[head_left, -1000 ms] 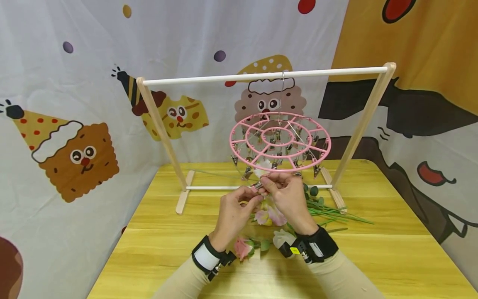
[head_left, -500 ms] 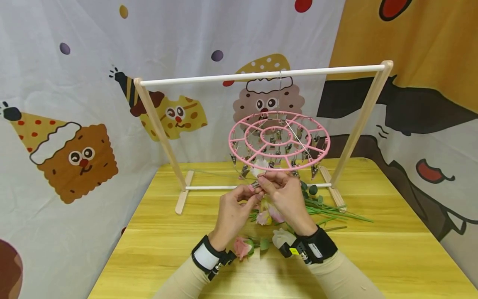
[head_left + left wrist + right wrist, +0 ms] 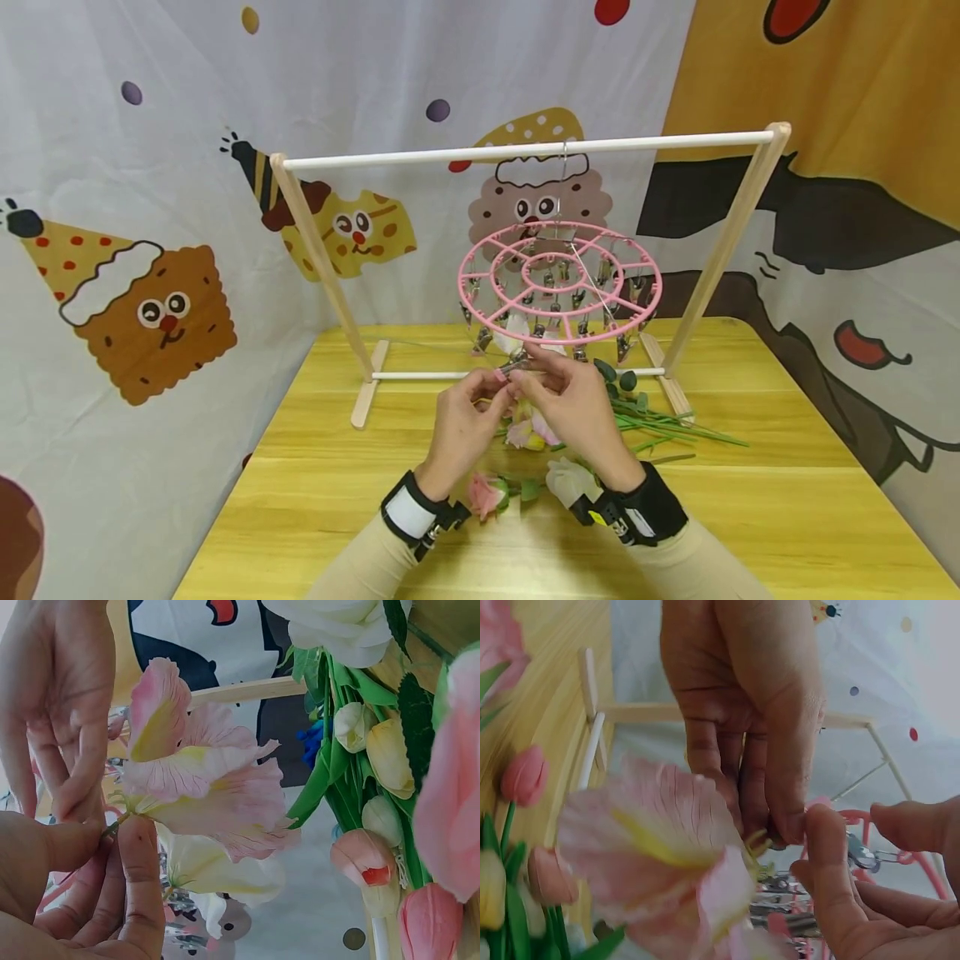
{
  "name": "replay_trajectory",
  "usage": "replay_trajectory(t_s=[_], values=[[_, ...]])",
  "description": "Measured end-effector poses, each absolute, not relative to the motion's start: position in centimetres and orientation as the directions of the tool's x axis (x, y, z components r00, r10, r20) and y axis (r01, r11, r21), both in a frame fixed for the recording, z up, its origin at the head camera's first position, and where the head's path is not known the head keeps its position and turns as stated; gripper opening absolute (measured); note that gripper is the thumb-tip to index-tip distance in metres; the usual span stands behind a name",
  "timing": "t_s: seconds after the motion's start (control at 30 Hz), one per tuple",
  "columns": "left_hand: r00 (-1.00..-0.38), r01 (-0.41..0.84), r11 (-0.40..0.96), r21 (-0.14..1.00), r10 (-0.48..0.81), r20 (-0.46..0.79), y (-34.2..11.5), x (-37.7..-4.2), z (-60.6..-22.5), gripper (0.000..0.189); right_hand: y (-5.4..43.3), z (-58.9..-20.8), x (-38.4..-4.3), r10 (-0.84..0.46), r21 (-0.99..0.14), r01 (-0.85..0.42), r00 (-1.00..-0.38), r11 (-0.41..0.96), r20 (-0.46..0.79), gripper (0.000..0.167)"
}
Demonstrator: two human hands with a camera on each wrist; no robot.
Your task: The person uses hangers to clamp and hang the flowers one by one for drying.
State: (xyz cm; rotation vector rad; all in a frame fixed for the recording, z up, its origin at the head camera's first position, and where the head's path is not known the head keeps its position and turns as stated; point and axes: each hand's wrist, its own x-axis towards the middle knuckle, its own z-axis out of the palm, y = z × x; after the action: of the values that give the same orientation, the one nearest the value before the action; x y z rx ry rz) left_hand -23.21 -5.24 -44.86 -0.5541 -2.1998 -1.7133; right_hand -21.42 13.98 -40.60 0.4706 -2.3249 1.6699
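My left hand [image 3: 461, 421] pinches the thin stem of a pink-and-yellow artificial flower [image 3: 206, 776] between thumb and fingers. The bloom [image 3: 527, 432] hangs below both hands in the head view. Close to the left fingertips is a metal clip [image 3: 513, 364] with a pink tip, below the front of a round pink drying rack [image 3: 567, 341]. My right hand [image 3: 585, 412] is beside that clip. In the right wrist view its thumb and forefinger stand apart, the forefinger touching or nearly touching the left fingers. Where the stem meets the clip is hidden by fingers.
The rack hangs by a hook from the white bar [image 3: 420, 157] of a wooden stand. Several metal clips dangle from it, with white petals [image 3: 513, 325] among them. A pink rose [image 3: 486, 495], a white rose [image 3: 570, 478] and green stems [image 3: 667, 427] lie on the table [image 3: 300, 500].
My right thumb and fingers have shifted on or off the clip, with the forefinger now stretched further. The flower has moved slightly left, and the rack and its dangling clips have turned a little.
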Motion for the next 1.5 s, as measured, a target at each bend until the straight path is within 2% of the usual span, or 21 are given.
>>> replay_trajectory(t_s=[0.2, 0.47, 0.63, 0.77, 1.03, 1.3, 1.5], values=[[-0.88, 0.476, 0.248, 0.844, 0.115, 0.462, -5.8, -23.5, -44.9, 0.008, 14.6, -40.8, -20.1, -0.156, -0.736, -0.502, -0.858, 0.454, 0.489, 0.049], [-0.881, 0.469, 0.278, 0.838, 0.087, 0.464, -6.5, -24.1, -45.3, 0.008, 16.6, -42.1, -19.4, -0.231, -0.665, -0.62, -0.78, 0.417, 0.582, 0.031], [-0.882, 0.469, 0.244, 0.849, 0.079, 0.464, -6.8, -24.3, -45.6, 0.009, 18.3, -42.9, -19.3, -0.273, -0.644, -0.639, -0.766, 0.421, 0.582, 0.022], [-0.886, 0.461, 0.25, 0.852, 0.08, 0.456, -7.2, -24.4, -45.7, 0.01, 19.9, -43.5, -19.2, -0.292, -0.651, -0.611, -0.79, 0.45, 0.54, 0.019], [-0.898, 0.434, 0.344, 0.832, 0.093, 0.43, -8.5, -23.9, -45.4, 0.015, 23.6, -44.4, -19.5, -0.265, -0.673, -0.458, -0.888, 0.581, 0.375, 0.012], [-0.906, 0.407, 0.462, 0.788, 0.091, 0.414, -10.0, -22.5, -45.3, 0.018, 27.3, -46.1, -20.6, -0.292, -0.553, -0.362, -0.932, 0.75, 0.215, 0.01], [-0.898, 0.413, 0.511, 0.754, 0.089, 0.432, -10.7, -21.4, -45.3, 0.015, 28.8, -47.6, -20.8, -0.341, -0.478, -0.336, -0.937, 0.811, 0.079, 0.018]])
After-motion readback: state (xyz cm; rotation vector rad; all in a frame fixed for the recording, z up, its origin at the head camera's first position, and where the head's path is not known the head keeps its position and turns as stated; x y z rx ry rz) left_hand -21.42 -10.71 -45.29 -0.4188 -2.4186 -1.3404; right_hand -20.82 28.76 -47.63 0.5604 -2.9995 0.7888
